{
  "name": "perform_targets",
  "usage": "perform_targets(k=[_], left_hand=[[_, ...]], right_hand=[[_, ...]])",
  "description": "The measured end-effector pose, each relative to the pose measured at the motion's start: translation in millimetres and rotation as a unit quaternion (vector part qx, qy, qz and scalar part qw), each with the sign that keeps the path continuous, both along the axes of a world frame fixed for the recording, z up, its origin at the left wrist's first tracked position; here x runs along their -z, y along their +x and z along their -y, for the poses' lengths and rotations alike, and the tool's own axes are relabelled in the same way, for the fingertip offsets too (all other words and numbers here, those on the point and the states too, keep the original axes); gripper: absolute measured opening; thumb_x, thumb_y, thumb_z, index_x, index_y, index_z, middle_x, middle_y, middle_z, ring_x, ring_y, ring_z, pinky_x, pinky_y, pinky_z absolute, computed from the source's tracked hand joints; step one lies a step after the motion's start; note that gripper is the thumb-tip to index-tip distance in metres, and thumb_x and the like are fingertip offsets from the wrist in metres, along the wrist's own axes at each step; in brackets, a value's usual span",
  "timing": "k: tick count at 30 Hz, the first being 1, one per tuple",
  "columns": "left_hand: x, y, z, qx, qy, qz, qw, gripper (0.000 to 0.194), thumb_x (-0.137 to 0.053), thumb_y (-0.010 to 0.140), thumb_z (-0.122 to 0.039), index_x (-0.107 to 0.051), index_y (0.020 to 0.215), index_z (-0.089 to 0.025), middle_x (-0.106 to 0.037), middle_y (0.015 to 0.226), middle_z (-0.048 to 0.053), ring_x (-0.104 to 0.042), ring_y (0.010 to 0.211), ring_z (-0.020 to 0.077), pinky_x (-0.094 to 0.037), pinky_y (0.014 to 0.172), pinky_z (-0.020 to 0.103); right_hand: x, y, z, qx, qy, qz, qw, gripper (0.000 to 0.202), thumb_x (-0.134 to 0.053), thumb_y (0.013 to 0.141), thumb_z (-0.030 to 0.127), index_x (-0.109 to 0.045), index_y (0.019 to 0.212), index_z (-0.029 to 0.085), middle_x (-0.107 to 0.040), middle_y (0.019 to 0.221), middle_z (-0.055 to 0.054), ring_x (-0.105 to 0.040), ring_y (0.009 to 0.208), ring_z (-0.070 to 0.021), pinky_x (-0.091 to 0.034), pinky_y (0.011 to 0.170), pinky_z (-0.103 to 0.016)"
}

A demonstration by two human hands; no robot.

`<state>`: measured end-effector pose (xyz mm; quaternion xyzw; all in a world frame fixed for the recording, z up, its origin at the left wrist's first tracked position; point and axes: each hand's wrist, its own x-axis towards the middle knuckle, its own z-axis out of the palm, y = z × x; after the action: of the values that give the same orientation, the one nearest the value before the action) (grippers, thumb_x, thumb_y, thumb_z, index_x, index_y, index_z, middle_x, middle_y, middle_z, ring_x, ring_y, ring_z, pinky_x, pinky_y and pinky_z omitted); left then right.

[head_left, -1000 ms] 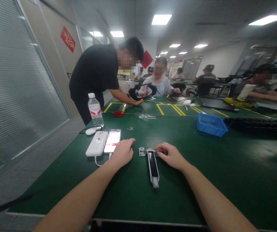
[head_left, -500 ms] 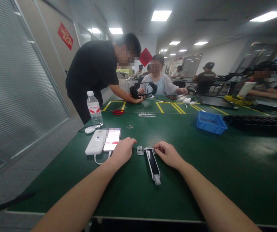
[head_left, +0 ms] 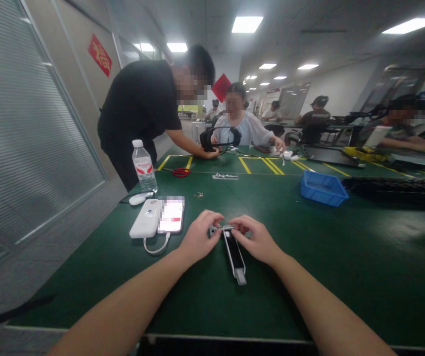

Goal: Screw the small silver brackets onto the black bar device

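My left grip (head_left: 200, 238), beside the phone (head_left: 177, 225) a second ago, now meets the left end of the metal bracket (head_left: 212, 231), as a co-worker's hand (head_left: 280, 145) has shifted closer to a white device (head_left: 291, 155).

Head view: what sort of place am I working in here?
Probably a shared workshop or assembly room. The green worktable is marked out with yellow lines, a blue open bin stands on it, and several people sit at tables beyond, one in a dark cap.

L hand (head_left: 200, 238) & R hand (head_left: 254, 238) close tog., fingers (head_left: 214, 216) bent.
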<state>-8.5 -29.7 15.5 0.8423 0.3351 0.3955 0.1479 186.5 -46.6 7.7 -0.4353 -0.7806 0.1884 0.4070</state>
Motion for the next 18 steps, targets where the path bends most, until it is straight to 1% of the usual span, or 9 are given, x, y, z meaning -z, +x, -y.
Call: perform_targets(k=[3, 5, 9, 13, 16, 18], left_hand=[[0.9, 5.4, 4.4, 0.035, 0.014, 0.021, 0.999, 0.027, -0.053, 0.078, -0.008, -0.053, 0.103, -0.018, -0.055, 0.095, 0.004, -0.055, 0.087, 0.0145, -0.047, 0.081, 0.028], [0.8, 7.2, 5.7, 0.048, 0.020, 0.029, 0.998, 0.027, -0.052, 0.078, -0.008, -0.053, 0.103, -0.018, -0.054, 0.096, 0.005, -0.055, 0.087, 0.0142, -0.047, 0.081, 0.027], [-0.1, 7.8, 6.8, 0.051, 0.023, 0.026, 0.998, 0.023, -0.051, 0.080, -0.010, -0.054, 0.101, -0.018, -0.055, 0.095, 0.005, -0.055, 0.090, 0.0152, -0.048, 0.081, 0.028], [0.3, 7.5, 7.0, 0.050, 0.022, 0.021, 0.998, 0.021, -0.050, 0.080, -0.012, -0.054, 0.100, -0.019, -0.055, 0.098, 0.006, -0.055, 0.094, 0.0166, -0.047, 0.082, 0.029], [0.0, 6.9, 6.0, 0.047, 0.021, 0.007, 0.999, 0.025, -0.050, 0.080, -0.011, -0.054, 0.104, -0.019, -0.055, 0.103, 0.006, -0.054, 0.098, 0.0173, -0.046, 0.086, 0.030], [-1.0, 5.6, 4.6, 0.014, 0.011, -0.029, 0.999, 0.026, -0.051, 0.080, -0.012, -0.055, 0.104, -0.020, -0.056, 0.105, 0.006, -0.053, 0.101, 0.0191, -0.044, 0.088, 0.033]], right_hand=[[-2.0, -6.6, 3.8, -0.021, -0.004, -0.011, 1.000, 0.018, -0.052, 0.083, 0.023, -0.063, 0.095, 0.017, -0.058, 0.074, -0.003, -0.053, 0.067, -0.0140, -0.045, 0.063, -0.028], [-1.8, -8.5, 4.7, -0.024, -0.011, -0.025, 0.999, 0.019, -0.053, 0.083, 0.024, -0.064, 0.097, 0.017, -0.061, 0.076, -0.003, -0.055, 0.067, -0.0142, -0.046, 0.063, -0.028], [0.0, -10.7, 5.5, -0.033, -0.039, -0.076, 0.996, 0.020, -0.054, 0.083, 0.025, -0.064, 0.098, 0.018, -0.068, 0.084, -0.005, -0.060, 0.071, -0.0148, -0.048, 0.064, -0.028], [1.5, -12.2, 5.7, -0.031, -0.069, -0.118, 0.990, 0.020, -0.057, 0.081, 0.028, -0.066, 0.096, 0.017, -0.071, 0.084, -0.006, -0.061, 0.067, -0.0146, -0.048, 0.060, -0.027], [3.9, -7.2, 1.4, -0.003, -0.072, -0.118, 0.990, 0.023, -0.057, 0.079, 0.029, -0.067, 0.096, 0.017, -0.070, 0.079, -0.005, -0.059, 0.061, -0.0137, -0.047, 0.055, -0.026], [6.3, 0.0, -3.7, 0.039, -0.067, -0.108, 0.991, 0.025, -0.057, 0.078, 0.030, -0.067, 0.096, 0.016, -0.069, 0.075, -0.005, -0.058, 0.060, -0.0137, -0.047, 0.055, -0.027]])
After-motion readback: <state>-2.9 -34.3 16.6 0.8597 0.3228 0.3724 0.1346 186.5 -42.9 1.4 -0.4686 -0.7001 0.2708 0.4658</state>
